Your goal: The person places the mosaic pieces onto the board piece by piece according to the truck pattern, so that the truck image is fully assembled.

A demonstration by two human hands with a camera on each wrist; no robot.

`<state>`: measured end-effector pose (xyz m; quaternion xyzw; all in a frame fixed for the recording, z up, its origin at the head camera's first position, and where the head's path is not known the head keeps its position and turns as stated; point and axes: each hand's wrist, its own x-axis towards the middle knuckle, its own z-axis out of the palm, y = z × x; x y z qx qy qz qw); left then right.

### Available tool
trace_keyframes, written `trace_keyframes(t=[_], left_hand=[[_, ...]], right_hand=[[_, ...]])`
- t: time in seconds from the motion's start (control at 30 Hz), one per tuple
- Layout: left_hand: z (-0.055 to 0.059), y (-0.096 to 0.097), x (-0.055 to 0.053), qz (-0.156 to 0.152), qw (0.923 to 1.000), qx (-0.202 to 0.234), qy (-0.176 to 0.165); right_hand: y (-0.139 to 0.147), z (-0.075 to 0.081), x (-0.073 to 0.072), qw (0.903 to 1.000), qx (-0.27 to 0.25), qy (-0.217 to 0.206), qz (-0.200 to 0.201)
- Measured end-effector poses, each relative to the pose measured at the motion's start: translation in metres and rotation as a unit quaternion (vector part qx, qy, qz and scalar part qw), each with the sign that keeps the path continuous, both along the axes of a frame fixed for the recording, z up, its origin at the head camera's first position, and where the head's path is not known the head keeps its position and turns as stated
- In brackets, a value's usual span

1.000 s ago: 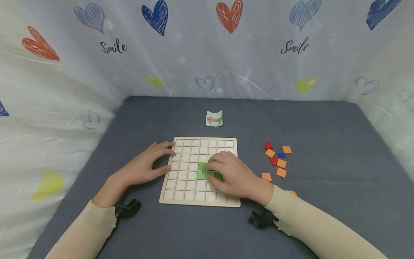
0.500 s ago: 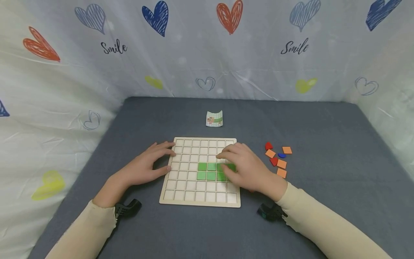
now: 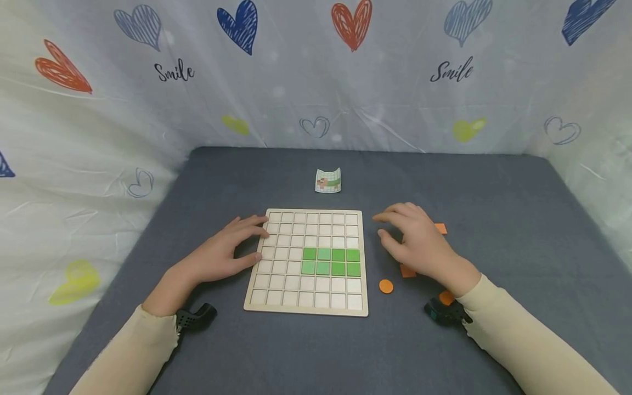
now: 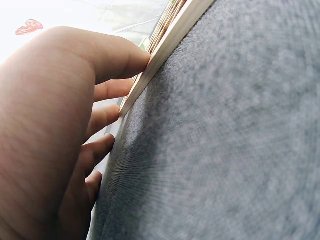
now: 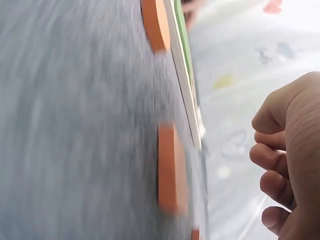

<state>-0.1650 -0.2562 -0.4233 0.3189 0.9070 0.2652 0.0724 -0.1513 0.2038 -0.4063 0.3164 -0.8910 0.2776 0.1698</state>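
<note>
Head view: left hand (image 3: 217,255) lies along the left edge of the wooden board (image 3: 289,282), fingers spread, tips at the rim. Board is flat on the grey table (image 3: 518,230); eight green tiles (image 3: 338,268) sit in two rows of four at its right side. Right hand (image 3: 419,241) is right of the board, over loose pieces, thumb and index apart, no piece visible between them. Orange disc (image 3: 386,286) is just beside the board; orange tile (image 3: 440,228) is partly hidden. Wrist camera (image 3: 441,314) sits close to a second disc (image 3: 446,298); best keep it from knocking that.

Left wrist view: thumb touches the board's side edge, fingers separated. Light, steady pressure should do; a hard push could slide the board.

Right wrist view: blurred; fingers loosely curled, holding nothing, apart from the orange piece (image 5: 172,170). Pinching opposite edges, one piece at a time, probably works best.
</note>
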Motion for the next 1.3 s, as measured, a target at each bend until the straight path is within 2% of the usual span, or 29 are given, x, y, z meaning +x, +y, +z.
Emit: trace_keyframes(t=[0.33, 0.8, 1.07, 1.3], left_hand=[[0.001, 0.0, 0.001, 0.001, 1.0, 0.002, -0.001], [0.001, 0.001, 0.001, -0.001, 1.0, 0.003, -0.003], [0.002, 0.001, 0.001, -0.001, 1.0, 0.007, -0.003], [0.002, 0.001, 0.0, -0.003, 1.0, 0.007, 0.0]], right_hand=[[0.046, 0.0, -0.008, 0.9984, 0.033, -0.026, -0.037], [0.107, -0.002, -0.016, 0.9919, 0.041, -0.107, -0.054], [0.122, -0.006, -0.019, 0.9921, 0.057, -0.104, -0.042], [0.123, -0.007, -0.02, 0.9879, 0.076, -0.13, -0.036]])
